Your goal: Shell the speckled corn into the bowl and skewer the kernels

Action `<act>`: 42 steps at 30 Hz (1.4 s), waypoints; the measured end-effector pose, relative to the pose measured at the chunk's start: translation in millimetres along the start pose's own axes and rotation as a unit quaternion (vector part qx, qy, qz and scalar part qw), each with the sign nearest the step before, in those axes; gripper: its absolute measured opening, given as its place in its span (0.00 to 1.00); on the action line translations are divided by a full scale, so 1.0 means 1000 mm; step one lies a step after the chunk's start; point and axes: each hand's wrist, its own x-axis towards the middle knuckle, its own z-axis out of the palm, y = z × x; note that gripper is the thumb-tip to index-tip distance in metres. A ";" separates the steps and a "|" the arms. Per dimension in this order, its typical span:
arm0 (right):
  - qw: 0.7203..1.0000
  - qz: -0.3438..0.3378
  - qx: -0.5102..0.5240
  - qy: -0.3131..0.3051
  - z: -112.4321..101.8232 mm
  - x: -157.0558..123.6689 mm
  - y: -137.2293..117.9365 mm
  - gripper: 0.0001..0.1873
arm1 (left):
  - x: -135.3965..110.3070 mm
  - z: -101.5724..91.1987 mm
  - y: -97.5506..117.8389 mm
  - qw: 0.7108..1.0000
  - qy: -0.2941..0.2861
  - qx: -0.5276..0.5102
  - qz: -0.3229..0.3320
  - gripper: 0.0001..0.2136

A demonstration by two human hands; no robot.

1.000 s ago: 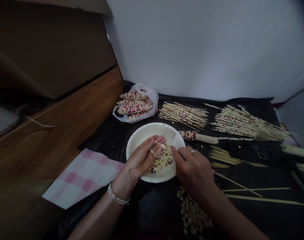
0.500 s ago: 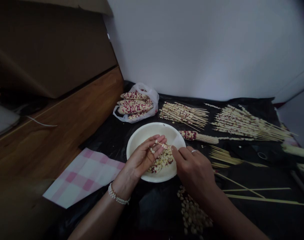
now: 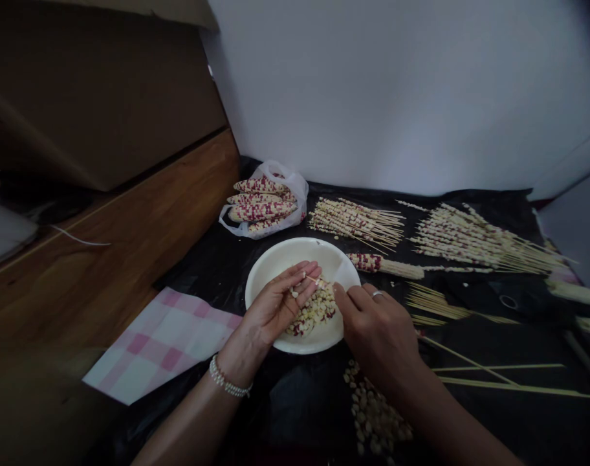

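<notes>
Over a white bowl (image 3: 261, 272) holding loose cream and dark-red corn kernels (image 3: 314, 314), my left hand (image 3: 280, 301) is palm up, its thumb and fingertips closed round a corn kernel (image 3: 303, 275) at a skewer's tip. Another loose kernel lies in its fingers. My right hand (image 3: 380, 320) is closed on the thin skewer (image 3: 320, 283), which points left and carries several threaded kernels. Most of the skewer is hidden by that hand. A partly stripped corn cob (image 3: 367, 262) lies behind the bowl's right rim.
Corn cobs (image 3: 261, 210) sit in a plastic bag at the back left. Two piles of kernel-threaded skewers (image 3: 356, 220) lie along the back. Bare skewers (image 3: 435, 304) are at right, loose kernels (image 3: 372, 414) in front, a checked cloth (image 3: 163, 343) at left.
My left fingertips have shifted slightly with the kernel at the skewer's tip. My right hand and the bowl have hardly moved.
</notes>
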 end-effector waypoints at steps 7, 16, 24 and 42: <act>1.000 0.006 0.010 -0.015 0.001 -0.001 0.000 0.13 | -0.006 0.006 -0.001 1.000 0.007 0.016 0.007 0.10; 1.000 0.005 0.010 -0.004 0.002 -0.001 0.000 0.13 | -0.005 0.005 -0.002 1.000 0.003 0.022 0.008 0.09; 1.000 0.002 0.004 -0.004 0.001 -0.001 -0.001 0.13 | -0.008 0.008 -0.002 0.999 0.005 0.039 0.014 0.09; 1.000 0.006 0.008 0.030 -0.001 0.000 0.003 0.13 | -0.003 0.005 -0.002 1.000 0.019 -0.011 0.022 0.05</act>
